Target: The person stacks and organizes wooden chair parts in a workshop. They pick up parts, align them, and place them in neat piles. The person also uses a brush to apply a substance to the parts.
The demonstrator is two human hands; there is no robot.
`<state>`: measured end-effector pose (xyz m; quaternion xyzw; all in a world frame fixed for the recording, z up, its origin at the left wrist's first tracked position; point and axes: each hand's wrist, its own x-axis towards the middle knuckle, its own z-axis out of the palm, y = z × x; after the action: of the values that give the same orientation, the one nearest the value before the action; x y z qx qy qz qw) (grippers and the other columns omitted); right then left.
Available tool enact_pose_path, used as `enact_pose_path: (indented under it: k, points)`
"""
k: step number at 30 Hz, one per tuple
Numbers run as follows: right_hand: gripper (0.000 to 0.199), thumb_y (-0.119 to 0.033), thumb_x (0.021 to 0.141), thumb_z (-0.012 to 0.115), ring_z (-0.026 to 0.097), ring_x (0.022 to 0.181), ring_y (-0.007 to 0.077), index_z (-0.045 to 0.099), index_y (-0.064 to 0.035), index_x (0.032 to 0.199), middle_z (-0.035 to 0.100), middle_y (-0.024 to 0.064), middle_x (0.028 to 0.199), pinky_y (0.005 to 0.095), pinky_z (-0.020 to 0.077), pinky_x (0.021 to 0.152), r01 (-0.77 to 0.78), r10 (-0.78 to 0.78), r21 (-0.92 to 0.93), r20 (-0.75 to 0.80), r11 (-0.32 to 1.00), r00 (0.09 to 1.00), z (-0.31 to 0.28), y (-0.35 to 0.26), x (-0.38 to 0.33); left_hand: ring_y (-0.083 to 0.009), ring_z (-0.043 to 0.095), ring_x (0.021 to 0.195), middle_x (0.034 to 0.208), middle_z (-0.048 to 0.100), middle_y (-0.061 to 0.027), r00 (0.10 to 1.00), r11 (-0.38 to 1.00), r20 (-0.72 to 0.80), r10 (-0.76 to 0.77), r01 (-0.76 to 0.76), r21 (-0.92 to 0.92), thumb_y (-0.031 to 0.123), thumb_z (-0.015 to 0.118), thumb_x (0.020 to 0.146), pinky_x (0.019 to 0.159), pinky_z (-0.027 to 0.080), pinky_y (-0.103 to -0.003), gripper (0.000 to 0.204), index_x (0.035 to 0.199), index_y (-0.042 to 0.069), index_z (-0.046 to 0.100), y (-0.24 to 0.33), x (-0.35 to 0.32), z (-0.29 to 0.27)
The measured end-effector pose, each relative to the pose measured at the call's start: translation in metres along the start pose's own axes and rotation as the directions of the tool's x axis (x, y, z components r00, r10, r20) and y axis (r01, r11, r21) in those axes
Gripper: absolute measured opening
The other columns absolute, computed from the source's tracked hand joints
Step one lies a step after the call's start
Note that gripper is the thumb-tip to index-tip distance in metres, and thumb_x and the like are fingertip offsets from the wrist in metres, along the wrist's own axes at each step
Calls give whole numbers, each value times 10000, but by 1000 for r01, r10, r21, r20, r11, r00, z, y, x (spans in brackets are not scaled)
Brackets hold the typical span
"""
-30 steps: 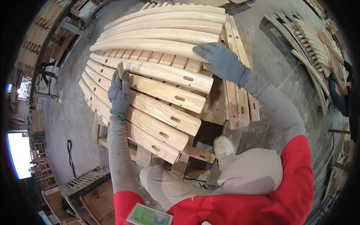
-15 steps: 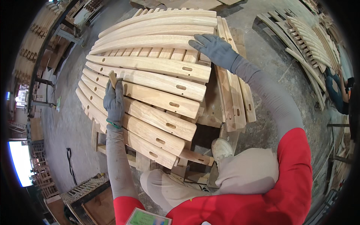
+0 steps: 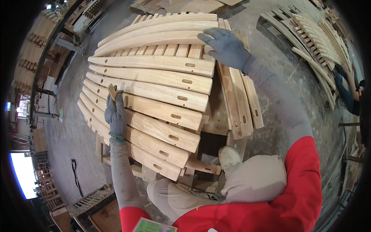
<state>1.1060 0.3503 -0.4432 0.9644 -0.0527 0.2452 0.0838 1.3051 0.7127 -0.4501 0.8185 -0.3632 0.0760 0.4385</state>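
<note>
My left hand (image 3: 115,115), in a grey glove, is closed round a small flat piece of wood (image 3: 112,92) whose end sticks up past the fingers. It is over the near slats, toward their left ends. My right hand (image 3: 228,48), also gloved, has its fingers stretched apart at the right end of a plain curved slat (image 3: 154,41) in the far group. Nearer me, several curved wooden slats (image 3: 162,92) fan out side by side, each with an oval slot near its right end and a round hole near its left end.
More slats (image 3: 235,102) lie to the right of the stack. The stack rests on a wooden support (image 3: 143,172) by my knees. Another slat pile (image 3: 315,38) stands far right, with a person (image 3: 346,89) beside it. A metal-edged bench (image 3: 87,201) is at lower left.
A slat from the far group now lies in the near row with its slot showing. My right hand is at the end of another far slat. My left hand still holds the wood piece.
</note>
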Motion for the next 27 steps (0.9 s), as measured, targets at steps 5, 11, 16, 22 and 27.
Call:
enact_pose_path:
  k: [5, 11, 16, 22, 27]
  points:
    - [506, -59, 868, 484, 441, 1259, 264, 403, -106, 1366, 440, 110, 1391, 355, 352, 1062, 101, -79, -148, 149, 984, 986, 31, 5, 26, -233, 570, 1032, 1168, 582, -151, 999, 999, 3, 44, -44, 13, 203, 481, 972, 878, 455, -294, 302, 1082, -49, 606, 6, 0, -1]
    - [653, -291, 785, 717, 572, 1025, 166, 484, 54, 1289, 603, 127, 1169, 264, 457, 886, -402, -3, 914, 403, 43, 915, 9, 24, 13, -228, 543, 1080, 1192, 573, -150, 999, 999, 27, 16, -17, 33, 180, 473, 969, 913, 429, -302, 286, 1075, -48, 609, 11, -1, -3]
    - [449, -384, 866, 629, 616, 865, 184, 634, -19, 1127, 664, 89, 954, 292, 500, 766, -620, 167, 646, 620, 446, 766, -3, 11, 21, -248, 518, 1135, 1234, 554, -166, 998, 999, 40, 40, -41, 24, 180, 463, 972, 972, 391, -324, 291, 1087, -49, 601, 9, -2, -4]
    - [394, -240, 833, 598, 624, 896, 302, 557, -100, 1199, 631, 179, 954, 392, 503, 814, 118, -128, -61, -192, 991, 973, 24, 34, 45, -225, 494, 1163, 1257, 543, -153, 998, 998, 56, -5, 8, -57, 176, 448, 979, 1005, 358, -312, 292, 1111, -45, 585, 9, 3, -1]
    - [564, -208, 799, 615, 581, 1019, 318, 446, -94, 1324, 548, 149, 1172, 395, 470, 905, -275, 154, 205, 463, 939, 873, 18, 31, 61, -199, 506, 1122, 1234, 553, -133, 998, 998, 44, -55, 56, -30, 190, 461, 974, 980, 370, -292, 297, 1107, -46, 583, 10, -1, -1]
